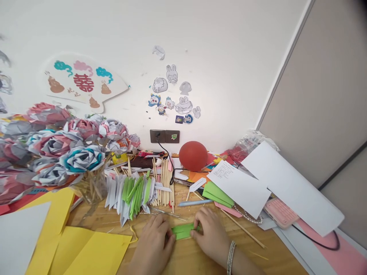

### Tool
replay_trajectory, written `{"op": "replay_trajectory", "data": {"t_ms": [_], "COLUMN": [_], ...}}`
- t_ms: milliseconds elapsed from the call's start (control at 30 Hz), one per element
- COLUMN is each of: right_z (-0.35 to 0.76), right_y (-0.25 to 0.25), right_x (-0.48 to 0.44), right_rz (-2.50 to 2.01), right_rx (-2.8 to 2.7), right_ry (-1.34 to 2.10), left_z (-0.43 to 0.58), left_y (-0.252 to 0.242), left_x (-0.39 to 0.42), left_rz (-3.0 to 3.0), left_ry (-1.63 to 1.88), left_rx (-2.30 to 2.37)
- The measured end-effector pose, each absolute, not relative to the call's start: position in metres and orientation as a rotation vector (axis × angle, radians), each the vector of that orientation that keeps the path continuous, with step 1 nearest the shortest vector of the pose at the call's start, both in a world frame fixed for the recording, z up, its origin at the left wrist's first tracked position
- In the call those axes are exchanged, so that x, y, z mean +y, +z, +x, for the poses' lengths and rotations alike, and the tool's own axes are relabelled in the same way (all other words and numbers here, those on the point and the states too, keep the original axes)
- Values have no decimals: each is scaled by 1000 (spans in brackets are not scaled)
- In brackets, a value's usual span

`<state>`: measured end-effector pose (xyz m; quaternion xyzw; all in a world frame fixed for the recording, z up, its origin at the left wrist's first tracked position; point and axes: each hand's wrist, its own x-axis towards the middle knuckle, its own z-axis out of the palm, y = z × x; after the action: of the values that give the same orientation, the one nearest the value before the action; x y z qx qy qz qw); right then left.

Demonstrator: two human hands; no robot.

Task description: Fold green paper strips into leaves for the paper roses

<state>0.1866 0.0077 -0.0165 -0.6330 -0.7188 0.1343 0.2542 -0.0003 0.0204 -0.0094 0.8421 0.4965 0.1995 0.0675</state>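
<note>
A small folded strip of green paper (182, 231) lies low over the wooden table between my two hands. My left hand (155, 242) is closed at its left end, the thumb and curled fingers against the paper. My right hand (211, 236), with a beaded bracelet (231, 256) on the wrist, pinches the right end between thumb and fingers. Just beyond my left hand, thin metal tweezers (164, 212) rest on the table. Behind them stand folded green strips (137, 196) and white strips (113, 193) in a row.
Paper flowers (83, 158) crowd the left, above yellow paper (91, 250). Wooden sticks (165, 181), a red balloon (193, 156) and a light blue pen (195, 203) lie ahead. At right are green sheets (216, 194), white sheets (241, 187), a pink calculator-like object (281, 212) and a stick (243, 229).
</note>
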Motion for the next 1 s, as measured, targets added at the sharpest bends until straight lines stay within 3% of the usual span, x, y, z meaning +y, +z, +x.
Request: {"op": "replay_trajectory", "data": {"t_ms": [200,367,567,1000], "right_z": [190,195,196,226], "right_y": [-15,-13,-22,4], "right_x": [7,10,15,5], "right_rz": [-1502,-1318,-1154,-1288], "right_rx": [-2154,-2454,-2518,-2607], "right_ry": [372,-16,-335,139], "left_z": [-12,-14,-16,-23], "left_y": [-18,-19,-23,-15], "left_x": [30,28,27,18], "left_rz": [2755,3218,3232,2958], "left_ry": [764,699,543,140], "left_rx": [1270,932,863,822]}}
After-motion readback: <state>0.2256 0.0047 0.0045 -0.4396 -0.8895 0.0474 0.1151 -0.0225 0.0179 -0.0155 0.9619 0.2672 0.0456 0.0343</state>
